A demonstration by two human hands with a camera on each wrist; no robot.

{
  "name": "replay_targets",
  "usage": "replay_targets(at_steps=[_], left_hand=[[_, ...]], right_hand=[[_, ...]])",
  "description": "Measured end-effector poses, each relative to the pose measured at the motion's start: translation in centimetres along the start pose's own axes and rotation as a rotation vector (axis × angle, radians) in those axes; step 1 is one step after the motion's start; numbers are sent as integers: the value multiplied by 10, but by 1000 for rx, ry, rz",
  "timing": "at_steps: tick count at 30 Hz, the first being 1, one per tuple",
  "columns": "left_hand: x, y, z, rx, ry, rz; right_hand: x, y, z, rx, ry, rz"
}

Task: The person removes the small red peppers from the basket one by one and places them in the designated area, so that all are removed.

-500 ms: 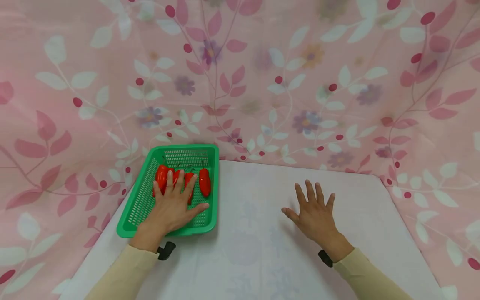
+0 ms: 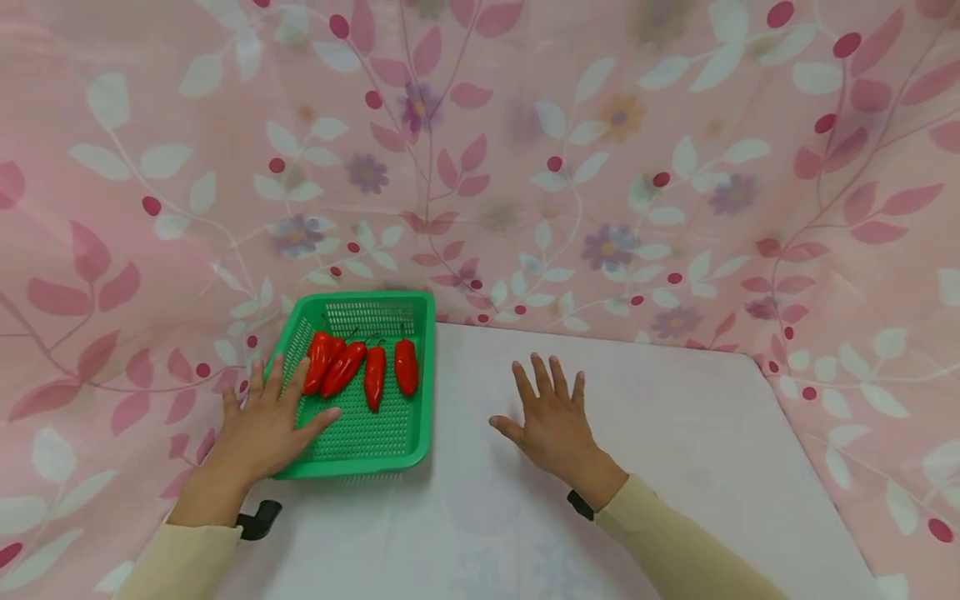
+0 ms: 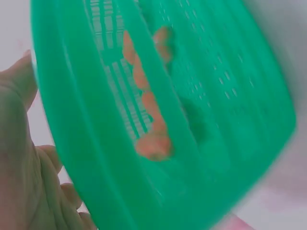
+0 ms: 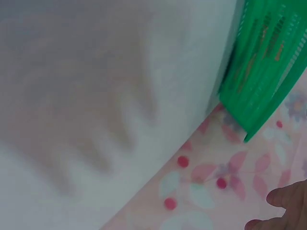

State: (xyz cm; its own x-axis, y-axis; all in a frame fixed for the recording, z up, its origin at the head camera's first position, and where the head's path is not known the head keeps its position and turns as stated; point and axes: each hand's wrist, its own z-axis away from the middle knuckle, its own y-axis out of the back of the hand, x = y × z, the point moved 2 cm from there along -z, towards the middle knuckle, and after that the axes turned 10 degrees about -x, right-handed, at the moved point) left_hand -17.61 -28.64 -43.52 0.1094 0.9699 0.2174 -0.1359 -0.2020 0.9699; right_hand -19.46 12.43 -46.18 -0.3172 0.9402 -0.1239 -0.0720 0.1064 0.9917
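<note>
Several red chili peppers [image 2: 374, 379] lie side by side in the far half of a green plastic basket [image 2: 430, 375], their thin dark stems toward the back. Over the basket's left rim, my left hand [image 2: 258, 433] hovers with fingers spread and holds nothing. In the left wrist view, the left hand [image 3: 19, 167] shows outside the basket wall [image 3: 91, 124], and the blurred peppers [image 3: 154, 145] are behind it. To the basket's right, my right hand [image 2: 553, 427] is held above the table, fingers straight and apart. Only its fingertips [image 4: 283, 199] enter the right wrist view.
A white cloth covers the table [image 2: 697, 450], which carries the basket at its left. Pink floral fabric [image 2: 495, 167] hangs behind and along both sides. Dark wrist straps [image 2: 258, 520] show at the sleeve cuffs. The right hand casts a shadow on the cloth.
My left hand has moved left from above the peppers to the basket's left rim, uncovering them. My right hand has moved left, closer to the basket. The basket stays in place.
</note>
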Motion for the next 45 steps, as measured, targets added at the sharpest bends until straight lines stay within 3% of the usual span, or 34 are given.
replay_targets(at_steps=[6,10,15,20,26,31,45], left_hand=[[-39,-2,8,2,-9,30],[-54,-7,11,-31,-31,75],[-60,-14,15,-78,-47,165],[-59,-15,16,-89,-54,195],[-51,-18,14,-103,-39,157],[-36,-24,11,-86,-62,181],[30,-38,0,-57,-102,167]], right_hand=[[-56,3,-19,-36,97,5],[-90,1,-26,-48,165,35],[-120,-5,-28,-91,245,39],[-131,-14,-28,-131,272,-10],[-124,-14,-26,-172,241,-55],[-111,-11,-18,-181,236,-52],[-54,-3,23,-139,201,-118]])
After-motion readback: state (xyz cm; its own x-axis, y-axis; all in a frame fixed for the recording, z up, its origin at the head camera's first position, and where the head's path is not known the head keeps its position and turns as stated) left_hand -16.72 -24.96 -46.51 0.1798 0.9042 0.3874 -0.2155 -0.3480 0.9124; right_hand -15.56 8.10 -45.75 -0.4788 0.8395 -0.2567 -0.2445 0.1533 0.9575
